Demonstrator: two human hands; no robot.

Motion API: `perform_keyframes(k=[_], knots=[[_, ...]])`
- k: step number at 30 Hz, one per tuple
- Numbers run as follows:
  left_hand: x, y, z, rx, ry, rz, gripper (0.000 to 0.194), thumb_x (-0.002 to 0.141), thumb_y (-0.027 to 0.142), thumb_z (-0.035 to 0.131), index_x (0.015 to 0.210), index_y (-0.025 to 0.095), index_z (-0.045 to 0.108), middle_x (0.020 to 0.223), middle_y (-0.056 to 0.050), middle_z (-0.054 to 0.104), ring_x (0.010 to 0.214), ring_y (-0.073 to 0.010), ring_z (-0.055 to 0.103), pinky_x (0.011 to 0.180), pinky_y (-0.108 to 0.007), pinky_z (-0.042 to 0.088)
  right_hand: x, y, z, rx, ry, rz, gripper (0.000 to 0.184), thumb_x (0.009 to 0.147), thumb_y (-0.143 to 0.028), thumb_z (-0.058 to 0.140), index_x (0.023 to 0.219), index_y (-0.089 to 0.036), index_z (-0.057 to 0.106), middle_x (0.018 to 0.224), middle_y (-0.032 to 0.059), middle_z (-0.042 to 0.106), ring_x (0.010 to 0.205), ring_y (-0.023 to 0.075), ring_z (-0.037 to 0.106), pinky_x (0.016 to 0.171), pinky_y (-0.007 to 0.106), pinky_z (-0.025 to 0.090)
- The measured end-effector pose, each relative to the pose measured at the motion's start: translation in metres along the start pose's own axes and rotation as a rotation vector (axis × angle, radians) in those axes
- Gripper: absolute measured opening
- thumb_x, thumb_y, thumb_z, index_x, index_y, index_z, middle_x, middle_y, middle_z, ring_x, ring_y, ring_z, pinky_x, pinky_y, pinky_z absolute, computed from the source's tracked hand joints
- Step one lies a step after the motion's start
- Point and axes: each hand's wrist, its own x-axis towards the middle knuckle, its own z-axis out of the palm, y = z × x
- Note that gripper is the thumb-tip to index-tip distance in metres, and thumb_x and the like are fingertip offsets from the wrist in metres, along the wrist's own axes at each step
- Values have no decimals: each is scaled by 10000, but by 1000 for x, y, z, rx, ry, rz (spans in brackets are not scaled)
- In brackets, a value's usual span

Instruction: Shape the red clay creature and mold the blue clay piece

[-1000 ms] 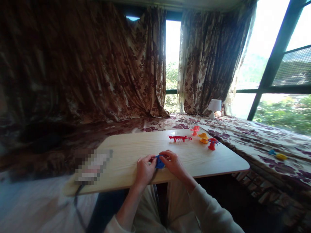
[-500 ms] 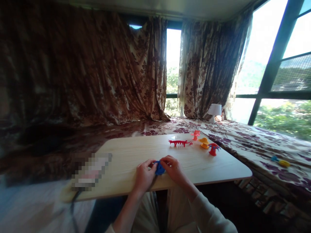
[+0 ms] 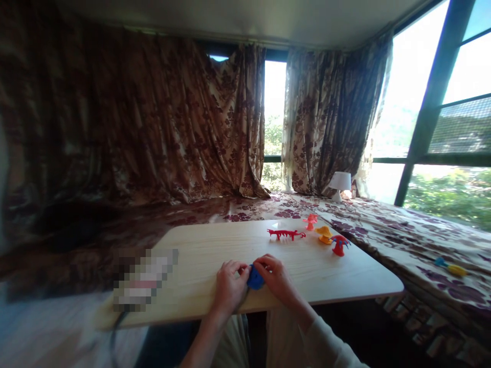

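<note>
Left hand (image 3: pixel 231 285) and right hand (image 3: pixel 275 276) pinch an unfinished-looking, rounded, blue, plastic-like piece (image 3: pixel 255 280). Beyond the fingers stands a complete-looking, elongated, red, plastic-like figure (image 3: pixel 284 234).

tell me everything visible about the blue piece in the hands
The blue piece is small, solid blue and roughly rounded, with darker spots; it may be plastic. The left hand and right hand hold its upper part between them, partly hiding it. It is over the near part of the wood-grained table; whether it rests there is unclear.
</note>
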Motion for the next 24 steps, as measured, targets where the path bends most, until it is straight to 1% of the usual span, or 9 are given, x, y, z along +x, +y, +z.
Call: perform_keyframes(k=[3, 7, 10, 13, 17, 20, 22, 24], knots=[[1, -4, 1, -3, 6, -23, 168, 757, 274, 573, 721, 193, 716, 733, -54, 702, 765, -212, 637, 772, -329, 493, 0, 2, 1, 0, 2, 16, 205, 826, -294, 566, 801, -163, 721, 756, 47, 669, 664, 155, 608, 596, 244, 480], [0, -10, 4, -22, -29, -48, 182, 772, 282, 584, 818, 189, 734, 770, -54, 733, 758, -201, 661, 767, -317, 505, 0, 3, 1, -5, -26, 17, 207, 807, -283, 582, 723, -164, 728, 691, 29, 643, 633, 144, 587, 578, 235, 462], [0, -10, 5, -36, -54, -59, 154, 789, 264, 603, 835, 187, 728, 797, -56, 744, 788, -194, 669, 790, -320, 509, 0, 3, 1, -10, -33, 14, 224, 825, -284, 559, 755, -169, 738, 723, 37, 655, 662, 151, 603, 592, 236, 468], [0, -7, 3, -46, -70, -86, 165, 855, 286, 582, 859, 158, 686, 827, -41, 730, 792, -170, 669, 791, -349, 520, 0, 4, 2, -14, -17, 16, 243, 844, -306, 538, 810, -162, 731, 762, 50, 669, 669, 156, 610, 583, 237, 478], [-1, -5, 3, -31, -124, -120, 214, 894, 332, 557, 879, 137, 643, 815, -10, 687, 754, -146, 656, 740, -350, 539, 0, 9, 3, -20, 7, 16, 208, 804, -289, 575, 729, -152, 711, 679, 34, 640, 605, 148, 579, 545, 236, 465], [-1, -6, 4, 11, -152, -140, 218, 892, 333, 560, 977, 143, 626, 948, -36, 671, 812, -158, 645, 742, -358, 544, 0, 10, 3, -30, 22, 13, 183, 792, -250, 571, 714, -162, 711, 675, 31, 637, 612, 149, 578, 572, 246, 468], [0, -7, 4, 37, -153, -151, 235, 891, 325, 562, 1044, 154, 609, 1044, -55, 650, 879, -175, 636, 775, -380, 541, 0, 9, 2, -38, 26, 13, 172, 788, -230, 566, 736, -166, 717, 702, 36, 648, 632, 153, 590, 598, 253, 473], [0, -7, 4, 50, -154, -162, 248, 890, 319, 563, 1075, 159, 599, 1083, -63, 638, 915, -185, 629, 798, -397, 536, 0, 8, 3, -46, 25, 18, 174, 790, -227, 562, 790, -160, 723, 740, 44, 657, 633, 153, 595, 598, 255, 473]])
